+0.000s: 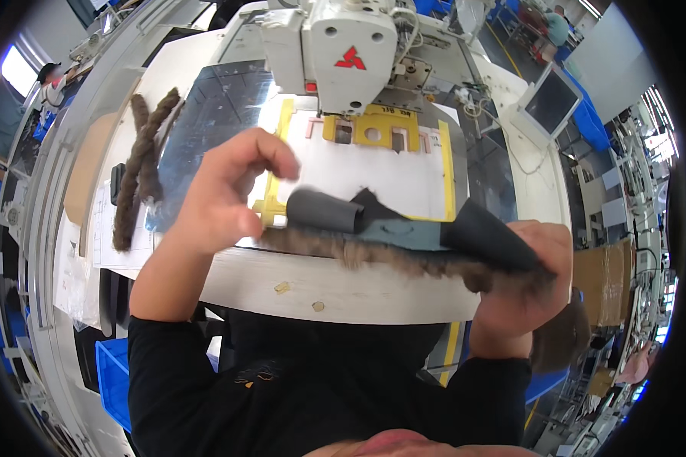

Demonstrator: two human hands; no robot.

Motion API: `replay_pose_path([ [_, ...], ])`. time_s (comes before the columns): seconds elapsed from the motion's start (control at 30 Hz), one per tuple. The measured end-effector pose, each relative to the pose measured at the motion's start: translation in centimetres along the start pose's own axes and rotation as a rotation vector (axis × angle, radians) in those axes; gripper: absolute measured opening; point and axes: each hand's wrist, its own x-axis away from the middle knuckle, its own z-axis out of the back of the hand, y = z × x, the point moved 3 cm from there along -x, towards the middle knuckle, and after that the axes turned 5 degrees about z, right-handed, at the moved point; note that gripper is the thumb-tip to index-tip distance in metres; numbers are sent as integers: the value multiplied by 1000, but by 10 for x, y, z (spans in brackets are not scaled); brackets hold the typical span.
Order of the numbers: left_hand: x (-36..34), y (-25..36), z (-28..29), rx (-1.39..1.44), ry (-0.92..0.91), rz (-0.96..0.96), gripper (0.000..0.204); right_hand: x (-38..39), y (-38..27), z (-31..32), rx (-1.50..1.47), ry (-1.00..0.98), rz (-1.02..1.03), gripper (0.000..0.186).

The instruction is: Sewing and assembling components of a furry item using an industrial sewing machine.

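Note:
My right hand (pixel 533 286) is closed on the right end of a dark fabric piece with brown fur trim (pixel 404 234), held above the front of the white work table. Its dark flaps curl up at both ends, and the fur hangs along the near edge, smeared by motion. Beside the left end of this piece is my left hand (pixel 232 190), fingers bent and apart with nothing between them. Beyond the piece lies a white sheet edged with yellow tape (pixel 358 179), under the head of a large white sewing machine (pixel 351 65).
Brown fur strips (pixel 139 164) lie crossed on the table at the left. A yellow template plate (pixel 373 129) sits below the machine head. A screen (pixel 550 103) stands at the right edge, and a blue bin (pixel 113 381) is low at the left. Two people work farther off.

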Motion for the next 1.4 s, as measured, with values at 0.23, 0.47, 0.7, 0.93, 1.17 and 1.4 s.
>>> replay_pose_path([
  [0.23,5,29,-18,-105,-390,-8,93,18,10,14,-256,103,-493,26],
  [0.47,11,11,-27,-56,-162,142,55,43,37,-10,-534,92,-773,24],
  [0.7,5,-60,-36,-222,8,703,34,93,81,-52,-883,-75,-1152,31],
  [0.93,6,-102,-35,103,-100,685,48,93,99,-63,-802,-296,-1181,42],
  [1.17,-10,-95,-41,13,-191,657,96,85,118,-72,-576,-370,-1131,58],
  [1.4,-11,-82,-41,-255,-529,200,67,94,123,-49,-297,-534,-1144,68],
])
